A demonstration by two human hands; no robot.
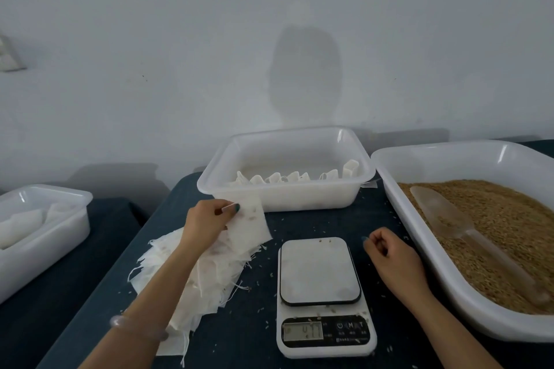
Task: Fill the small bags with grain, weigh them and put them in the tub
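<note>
Pinching one empty small bag [251, 223] between thumb and fingertips, your left hand [205, 223] holds it just above the pile of empty bags [209, 278] that lies left of the kitchen scale [319, 271]. Your right hand [389, 257] hovers just right of the scale, fingers curled toward the palm and thumb against the forefinger, with nothing visible in it. Filled bags [292, 177] stand in a row inside the white tub [299, 199] behind the scale, and a clear scoop [449, 219] lies on the brown grain [503, 219] at your right.
</note>
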